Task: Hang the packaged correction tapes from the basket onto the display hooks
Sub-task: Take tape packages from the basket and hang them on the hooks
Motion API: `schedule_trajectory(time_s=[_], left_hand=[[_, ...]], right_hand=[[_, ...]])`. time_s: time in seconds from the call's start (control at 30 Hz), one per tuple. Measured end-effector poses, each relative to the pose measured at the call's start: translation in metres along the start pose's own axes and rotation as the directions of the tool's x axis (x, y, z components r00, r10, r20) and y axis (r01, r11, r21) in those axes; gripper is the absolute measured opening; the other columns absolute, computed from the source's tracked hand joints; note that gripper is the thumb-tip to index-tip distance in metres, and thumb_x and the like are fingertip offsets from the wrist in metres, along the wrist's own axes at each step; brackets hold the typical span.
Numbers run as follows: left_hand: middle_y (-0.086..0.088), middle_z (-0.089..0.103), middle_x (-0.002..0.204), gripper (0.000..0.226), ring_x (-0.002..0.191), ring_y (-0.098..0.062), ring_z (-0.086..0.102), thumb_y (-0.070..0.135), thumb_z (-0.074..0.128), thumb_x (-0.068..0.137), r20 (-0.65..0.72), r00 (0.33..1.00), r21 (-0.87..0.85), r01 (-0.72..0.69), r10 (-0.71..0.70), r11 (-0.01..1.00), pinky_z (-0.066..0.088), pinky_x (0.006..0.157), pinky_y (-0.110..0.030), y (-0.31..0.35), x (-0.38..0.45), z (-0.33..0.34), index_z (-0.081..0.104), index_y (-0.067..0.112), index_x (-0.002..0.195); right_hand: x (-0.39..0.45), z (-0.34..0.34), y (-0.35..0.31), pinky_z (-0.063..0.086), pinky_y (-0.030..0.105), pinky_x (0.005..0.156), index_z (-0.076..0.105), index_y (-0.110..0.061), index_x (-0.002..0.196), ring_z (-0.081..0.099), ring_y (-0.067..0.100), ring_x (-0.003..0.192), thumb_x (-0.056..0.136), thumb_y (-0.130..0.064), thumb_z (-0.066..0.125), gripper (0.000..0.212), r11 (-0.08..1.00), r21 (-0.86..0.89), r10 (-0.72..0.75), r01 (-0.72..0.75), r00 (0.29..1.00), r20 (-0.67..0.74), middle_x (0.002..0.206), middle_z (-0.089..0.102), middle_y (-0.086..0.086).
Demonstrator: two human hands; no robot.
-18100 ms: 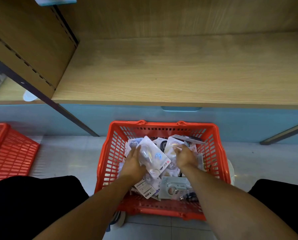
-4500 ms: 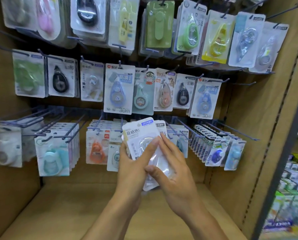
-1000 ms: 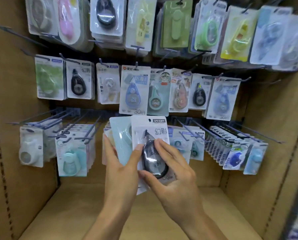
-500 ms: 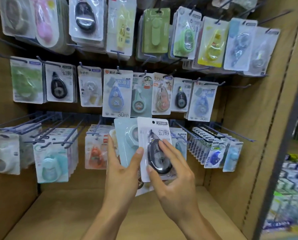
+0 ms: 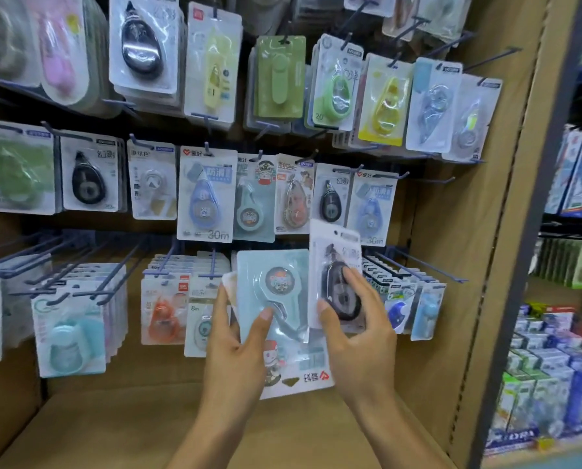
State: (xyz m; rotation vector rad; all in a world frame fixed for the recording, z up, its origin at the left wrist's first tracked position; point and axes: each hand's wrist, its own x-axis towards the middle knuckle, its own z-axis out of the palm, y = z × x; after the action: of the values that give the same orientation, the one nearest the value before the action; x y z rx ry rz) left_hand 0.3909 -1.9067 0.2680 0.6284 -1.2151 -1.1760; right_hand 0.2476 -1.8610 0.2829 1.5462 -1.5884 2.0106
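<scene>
The left hand (image 5: 235,346) grips a glossy teal blister pack (image 5: 276,299); the right hand (image 5: 357,336) pinches a black teardrop tape's clear card (image 5: 337,265) between thumb and fingers.

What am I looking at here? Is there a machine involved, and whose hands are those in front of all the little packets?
No machine here: a person is restocking a shop display, and the one picture comes from a camera worn on their head, looking forward and down, so you see their own two hands.

The left hand holds a small stack of packets; the front one is a pale blue packet, turned upside down. The right hand pinches a white packet with a black correction tape, lifted apart from the stack.

Behind them a wooden display wall carries rows of metal hooks, most hung with similar packets. One row up hangs a matching black tape packet, probably where this one belongs. The wooden shelf lies below. More shelves of goods stand at the right, blurred.
</scene>
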Motion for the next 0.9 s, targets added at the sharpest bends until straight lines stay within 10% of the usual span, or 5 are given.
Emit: schedule_trajectory(time_s=[0.17, 0.33, 0.73, 0.9], left_hand=[[0.018, 0.073, 0.121, 0.053, 0.093, -0.017, 0.079, 0.031, 0.068, 0.099, -0.04, 0.996, -0.022, 0.083, -0.084, 0.996, 0.065, 0.079, -0.055, -0.002, 0.0, 0.002, 0.045, 0.064, 0.134], [0.016, 0.074, 0.122, 0.061, 0.1, -0.017, 0.077, 0.029, 0.068, 0.099, -0.04, 0.994, -0.048, 0.101, -0.103, 0.994, 0.065, 0.081, -0.052, 0.001, 0.001, 0.004, 0.041, 0.058, 0.146], [0.019, 0.076, 0.117, 0.063, 0.097, -0.018, 0.078, 0.028, 0.069, 0.098, -0.037, 0.992, -0.081, 0.118, -0.121, 0.99, 0.065, 0.078, -0.053, 0.002, 0.005, 0.003, 0.041, 0.061, 0.143], [0.02, 0.073, 0.116, 0.06, 0.09, -0.007, 0.078, 0.023, 0.067, 0.099, -0.045, 0.997, -0.063, 0.062, -0.065, 0.996, 0.061, 0.056, -0.024, 0.002, 0.005, 0.004, 0.041, 0.055, 0.143]], right_hand=[[0.084, 0.0, 0.01, 0.03, 0.007, 0.107, 0.049, -0.033, 0.144, 0.037, 0.006, 0.141, 0.095, -0.026, 0.068, 0.053, 0.99, -0.129, -0.073, 0.062, 0.994, -0.081, 0.153, 0.04, -0.011], [0.146, -0.003, 0.022, 0.034, 0.042, 0.119, 0.043, -0.031, 0.152, 0.029, 0.015, 0.147, 0.098, -0.033, 0.064, 0.058, 0.967, -0.252, -0.043, 0.04, 0.999, -0.009, 0.16, 0.031, -0.008], [0.151, -0.004, 0.025, 0.042, 0.043, 0.112, 0.034, -0.04, 0.154, 0.031, 0.014, 0.146, 0.1, -0.042, 0.056, 0.058, 0.931, -0.357, -0.066, 0.081, 0.996, 0.056, 0.159, 0.031, -0.011], [0.158, -0.002, 0.029, 0.041, 0.048, 0.106, 0.033, -0.04, 0.154, 0.03, 0.019, 0.145, 0.101, -0.042, 0.053, 0.056, 0.843, -0.528, -0.052, 0.101, 0.993, 0.107, 0.159, 0.029, -0.01]])
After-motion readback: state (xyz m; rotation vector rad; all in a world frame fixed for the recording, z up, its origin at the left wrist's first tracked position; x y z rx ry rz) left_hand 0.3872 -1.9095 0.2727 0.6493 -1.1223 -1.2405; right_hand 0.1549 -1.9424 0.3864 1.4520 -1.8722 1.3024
